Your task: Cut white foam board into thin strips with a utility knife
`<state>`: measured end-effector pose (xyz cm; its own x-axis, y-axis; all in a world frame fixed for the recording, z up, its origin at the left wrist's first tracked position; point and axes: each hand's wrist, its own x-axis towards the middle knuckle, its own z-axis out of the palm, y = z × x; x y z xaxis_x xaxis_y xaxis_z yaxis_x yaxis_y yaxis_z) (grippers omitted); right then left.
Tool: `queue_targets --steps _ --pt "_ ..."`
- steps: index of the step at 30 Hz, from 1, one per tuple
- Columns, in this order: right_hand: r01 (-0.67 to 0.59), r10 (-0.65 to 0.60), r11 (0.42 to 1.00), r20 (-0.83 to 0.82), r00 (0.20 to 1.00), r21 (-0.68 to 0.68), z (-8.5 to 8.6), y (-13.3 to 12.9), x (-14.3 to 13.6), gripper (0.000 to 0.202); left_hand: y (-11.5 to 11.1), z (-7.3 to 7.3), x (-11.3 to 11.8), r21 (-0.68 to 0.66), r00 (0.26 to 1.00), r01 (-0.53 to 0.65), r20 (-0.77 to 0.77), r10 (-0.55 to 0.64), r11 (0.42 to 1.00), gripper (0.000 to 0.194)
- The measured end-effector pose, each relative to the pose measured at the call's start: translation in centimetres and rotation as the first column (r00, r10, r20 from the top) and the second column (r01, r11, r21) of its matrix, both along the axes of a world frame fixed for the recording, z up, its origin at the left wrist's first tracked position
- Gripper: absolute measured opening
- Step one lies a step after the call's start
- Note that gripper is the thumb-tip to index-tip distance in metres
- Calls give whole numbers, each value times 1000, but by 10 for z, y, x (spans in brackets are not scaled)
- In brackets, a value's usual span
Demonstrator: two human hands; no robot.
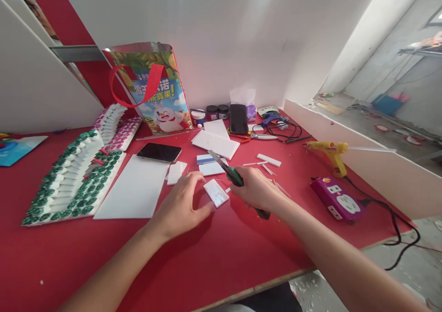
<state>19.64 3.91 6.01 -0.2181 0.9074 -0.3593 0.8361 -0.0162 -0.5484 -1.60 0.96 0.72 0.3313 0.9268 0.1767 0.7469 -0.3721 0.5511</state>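
My right hand [253, 187] is wrapped round a green and black utility knife [235, 176], its blade pointing up and to the left. Just left of it lies a small white foam board piece [216, 193] with a shiny, uneven patch on top. My left hand [188, 201] rests beside that piece, thumb and fingers spread apart, and seems to hold nothing. Beyond the blade sit more white pieces, one of them with a blue stripe [206, 159]. Thin white offcuts [269, 160] are scattered right of the knife.
A black phone [159, 152] lies partly over a white sheet [133, 190]. At left are decorated white models [76, 178]; behind stands a printed bag [155, 91]. On the right are a yellow glue gun [329, 153] and a purple power strip [336, 199] with a black cable.
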Motion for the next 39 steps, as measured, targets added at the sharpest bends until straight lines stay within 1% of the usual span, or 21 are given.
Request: queue_targets --steps 2,3,4,5,7,9,10,11,12,14,15,16,18,20,21,23,24,27,31,35,39 --pt "-29 27 998 -24 999 -61 -8 2 2 7 -1 -7 10 2 999 -31 -35 31 1000 52" --pt "-44 43 996 -20 999 -81 -12 4 4 8 -1 -11 15 22 998 -47 -43 47 999 52" --pt "-55 55 995 2 998 -84 -15 5 6 8 -1 -13 19 46 997 -56 -49 58 997 47" --pt "-62 65 996 47 997 -62 -17 5 9 7 0 -15 23 65 997 -56 -48 59 996 40" --pt "-68 59 997 182 982 41 -19 5 17 5 0 -17 26 89 998 -40 -36 43 995 28" --pt "-54 9 987 283 959 153 -17 3 26 11 0 -18 26 86 1000 -13 -14 14 996 24" --pt "-30 -25 982 284 958 185 -15 1 30 14 -1 -18 24 77 1000 -2 2 2 997 25" --pt "15 -65 980 247 967 199 -13 0 33 14 -1 -18 22 65 1000 5 23 -7 998 26" --pt "69 -104 978 175 979 198 -10 -1 35 14 -1 -18 20 52 999 12 47 -14 999 28" --pt "168 -166 972 -25 986 164 -4 0 33 12 0 -16 16 54 994 18 104 -24 998 34" --pt "199 -181 971 -133 974 133 -2 2 28 11 1 -14 14 79 991 15 133 -26 997 36" --pt "215 -189 972 -236 953 90 0 4 23 10 3 -12 12 118 986 10 162 -30 993 38" --pt "203 -202 978 -409 890 -40 1 10 8 8 8 -8 8 213 976 -8 216 -39 977 40" --pt "161 -257 960 -499 827 -228 -2 16 -6 10 11 -5 4 282 968 -32 246 -40 959 42" --pt "136 -287 941 -516 807 -311 -5 18 -12 11 12 -5 1 301 967 -46 254 -33 953 44" --pt "105 -322 912 -531 784 -397 -12 23 -20 13 12 -4 -3 308 965 -69 263 -15 949 49" --pt "103 -331 907 -540 774 -408 -15 26 -22 13 12 -4 -5 304 964 -75 265 -9 950 51" --pt "125 -340 917 -581 739 -378 -24 37 -24 9 10 -4 -6 282 965 -53 261 -24 958 52" --pt "149 -346 927 -627 698 -345 -27 50 -21 7 10 -6 -4 272 966 -10 252 -61 962 53" --pt "120 -363 919 -683 634 -376 -26 41 -17 20 12 -9 -3 299 969 -17 241 -58 954 54" --pt "63 -363 903 -674 644 -426 -26 26 -19 28 12 -8 -1 352 974 7 208 -85 936 55"
